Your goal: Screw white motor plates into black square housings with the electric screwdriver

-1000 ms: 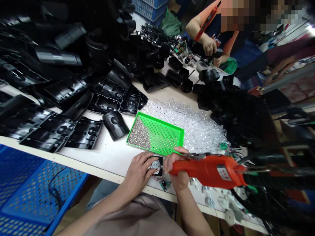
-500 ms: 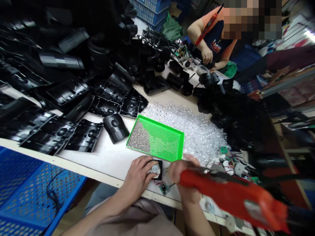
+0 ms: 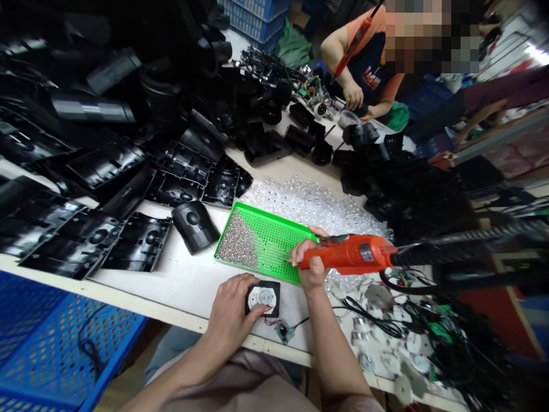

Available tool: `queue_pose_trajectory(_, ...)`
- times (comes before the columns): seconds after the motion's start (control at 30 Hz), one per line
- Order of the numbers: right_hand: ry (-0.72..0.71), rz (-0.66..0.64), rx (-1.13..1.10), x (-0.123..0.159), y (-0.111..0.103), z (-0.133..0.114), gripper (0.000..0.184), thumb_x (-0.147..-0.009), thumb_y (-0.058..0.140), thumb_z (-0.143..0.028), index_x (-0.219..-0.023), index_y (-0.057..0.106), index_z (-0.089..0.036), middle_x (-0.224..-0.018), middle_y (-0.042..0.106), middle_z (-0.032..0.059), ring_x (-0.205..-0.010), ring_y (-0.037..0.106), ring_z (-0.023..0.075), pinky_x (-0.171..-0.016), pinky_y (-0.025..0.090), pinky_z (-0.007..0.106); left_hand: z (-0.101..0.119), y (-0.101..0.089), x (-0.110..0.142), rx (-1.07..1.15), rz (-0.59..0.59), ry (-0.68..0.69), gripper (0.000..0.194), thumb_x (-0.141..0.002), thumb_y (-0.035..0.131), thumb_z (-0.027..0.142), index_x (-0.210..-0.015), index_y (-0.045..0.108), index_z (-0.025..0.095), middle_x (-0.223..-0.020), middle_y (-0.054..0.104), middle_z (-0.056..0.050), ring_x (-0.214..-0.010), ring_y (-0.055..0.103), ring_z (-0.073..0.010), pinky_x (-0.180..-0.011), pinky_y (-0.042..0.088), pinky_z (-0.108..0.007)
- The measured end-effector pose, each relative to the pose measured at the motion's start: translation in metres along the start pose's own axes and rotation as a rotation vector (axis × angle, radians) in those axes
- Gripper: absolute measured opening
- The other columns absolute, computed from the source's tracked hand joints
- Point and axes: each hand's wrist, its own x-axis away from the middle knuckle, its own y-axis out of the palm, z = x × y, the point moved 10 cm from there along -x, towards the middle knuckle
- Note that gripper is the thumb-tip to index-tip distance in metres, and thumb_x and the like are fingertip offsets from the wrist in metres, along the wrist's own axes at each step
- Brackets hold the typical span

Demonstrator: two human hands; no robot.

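Note:
My left hand [image 3: 232, 306] grips a small black square part with a white round motor face [image 3: 265, 297] on the white table near its front edge. My right hand [image 3: 309, 262] is closed round an orange electric screwdriver [image 3: 348, 254], whose tip points left over the green perforated screw tray [image 3: 274, 240]. A heap of small silver screws [image 3: 237, 240] fills the tray's left end. Red and black wires with a small green board [image 3: 283, 331] trail from the motor part.
Black plastic housing shells [image 3: 137, 240] cover the table's left and back. Clear plastic pieces [image 3: 309, 200] lie behind the tray. White discs and wires [image 3: 394, 332] lie at the right. A blue perforated crate [image 3: 51, 337] stands below left. Another person [image 3: 364, 68] works at the far end.
My right hand has lifted the screwdriver from beside the motor part up and over the green tray. The left hand has kept its hold on the motor part, now more exposed.

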Motion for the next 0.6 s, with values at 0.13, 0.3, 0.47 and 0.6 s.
queue_pose_trajectory(0.13, -0.003, -0.031, 0.028, 0.000, 0.002, 0.005, 0.042, -0.075, 0.062, -0.057, -0.102, 0.057, -0.025, -0.050, 0.042, -0.0091, -0.037, 0.039, 0.0110, -0.038, 0.035, 0.024, 0.002, -0.001, -0.001, -0.013, 0.002, 0.009, 0.035, -0.085, 0.065, 0.038, -0.112, 0.051, 0.021, -0.106, 0.066, -0.008, -0.100, 0.062, -0.0272, -0.083, 0.048, -0.041)
queue_pose_trajectory(0.3, -0.025, 0.001, -0.011, -0.004, 0.007, -0.020, 0.046, -0.076, 0.066, -0.053, -0.113, 0.055, -0.029, -0.052, 0.047, -0.0090, -0.038, 0.040, 0.0106, -0.039, 0.035, 0.023, 0.001, -0.003, 0.000, 0.001, 0.020, -0.019, 0.036, -0.085, 0.065, 0.038, -0.114, 0.051, 0.021, -0.106, 0.067, -0.008, -0.099, 0.063, -0.0277, -0.084, 0.048, -0.042)
queue_pose_trajectory(0.47, 0.011, -0.002, -0.268, 0.014, 0.040, -0.061, 0.058, -0.078, 0.062, -0.064, -0.126, 0.052, -0.032, -0.052, 0.046, -0.0090, -0.036, 0.037, 0.0115, -0.039, 0.036, 0.025, 0.003, -0.004, -0.001, 0.022, 0.006, -0.044, 0.040, -0.082, 0.069, 0.040, -0.113, 0.051, 0.020, -0.106, 0.067, -0.008, -0.099, 0.063, -0.0280, -0.082, 0.049, -0.042)
queue_pose_trajectory(0.6, 0.080, -0.068, -0.280, 0.039, 0.066, -0.052, 0.059, -0.075, 0.067, -0.062, -0.123, 0.054, -0.030, -0.051, 0.046, -0.0091, -0.037, 0.038, 0.0108, -0.040, 0.035, 0.025, 0.001, -0.002, 0.000, 0.036, -0.002, -0.079, 0.034, -0.083, 0.067, 0.034, -0.111, 0.052, 0.020, -0.104, 0.067, -0.007, -0.098, 0.063, -0.0269, -0.082, 0.048, -0.041)
